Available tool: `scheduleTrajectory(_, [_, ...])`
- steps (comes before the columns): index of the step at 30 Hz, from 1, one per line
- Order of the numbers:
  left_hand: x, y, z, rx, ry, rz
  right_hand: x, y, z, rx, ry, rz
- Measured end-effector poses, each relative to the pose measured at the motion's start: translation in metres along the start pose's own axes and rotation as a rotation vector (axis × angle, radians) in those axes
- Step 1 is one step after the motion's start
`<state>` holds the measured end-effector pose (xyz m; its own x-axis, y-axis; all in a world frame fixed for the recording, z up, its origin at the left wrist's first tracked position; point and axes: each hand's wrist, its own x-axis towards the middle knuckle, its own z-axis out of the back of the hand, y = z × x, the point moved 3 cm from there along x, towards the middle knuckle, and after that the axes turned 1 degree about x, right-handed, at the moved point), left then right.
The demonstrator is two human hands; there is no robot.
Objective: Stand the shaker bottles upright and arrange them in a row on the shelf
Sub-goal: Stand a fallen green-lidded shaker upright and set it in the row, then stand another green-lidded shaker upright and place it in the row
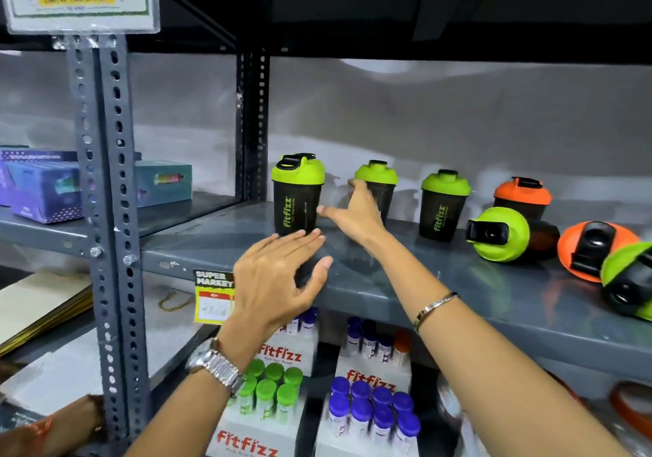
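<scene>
On the grey shelf, three black shaker bottles with green lids stand upright: the left bottle, the middle bottle and the third bottle. An orange-lidded bottle stands upright behind them on the right. A green-lidded bottle, an orange-lidded bottle and another green-lidded bottle lie on their sides at the right. My left hand hovers open just in front of the left bottle. My right hand is spread open against the middle bottle, partly hiding it.
A perforated grey upright stands at the left, with boxes on the neighbouring shelf. A price tag hangs from the shelf edge. Below, Fitfizz cartons hold green-capped tubes and purple-capped tubes. Another person's hand shows at bottom left.
</scene>
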<state>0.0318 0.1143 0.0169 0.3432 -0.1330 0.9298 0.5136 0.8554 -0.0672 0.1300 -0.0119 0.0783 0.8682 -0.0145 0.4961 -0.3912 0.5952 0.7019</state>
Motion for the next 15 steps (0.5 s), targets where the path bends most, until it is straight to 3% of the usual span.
scheduleTrajectory(4, [0.009,-0.056,-0.02,-0.1,0.017,-0.102,-0.017,0.005,0.059,-0.214,-0.258,0.217])
scheduleTrajectory(7, [0.016,-0.101,-0.035,-0.166,0.058,-0.164,-0.031,0.0,0.113,-0.393,-0.372,0.271])
scheduleTrajectory(15, [0.012,-0.18,-0.065,-0.238,0.205,-0.252,-0.093,-0.056,0.245,-0.914,-0.516,-0.011])
